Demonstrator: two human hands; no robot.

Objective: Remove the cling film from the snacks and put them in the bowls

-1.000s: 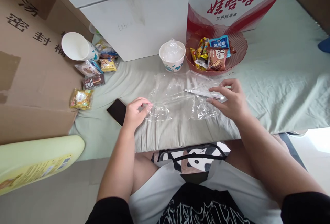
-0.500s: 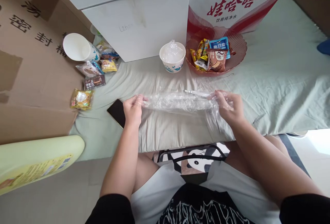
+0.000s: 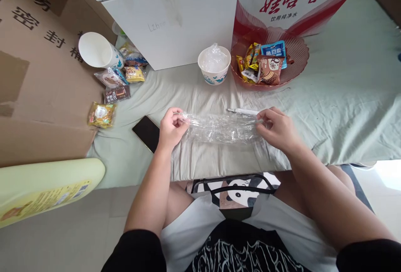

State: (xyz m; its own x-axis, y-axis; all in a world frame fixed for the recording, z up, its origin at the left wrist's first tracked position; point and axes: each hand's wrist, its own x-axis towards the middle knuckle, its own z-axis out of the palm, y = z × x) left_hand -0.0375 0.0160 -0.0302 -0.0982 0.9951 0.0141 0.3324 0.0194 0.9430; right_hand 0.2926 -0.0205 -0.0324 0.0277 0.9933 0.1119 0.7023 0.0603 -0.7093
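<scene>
So, 2 hands (image 3: 171, 132) w/ 1 film (image 3: 223, 129)

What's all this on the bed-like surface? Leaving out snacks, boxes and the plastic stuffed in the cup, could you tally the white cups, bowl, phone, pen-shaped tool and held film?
Cups: 2
Bowl: 1
Phone: 1
Tool: 1
Film, between left hand and right hand: 1
Total: 6
</scene>
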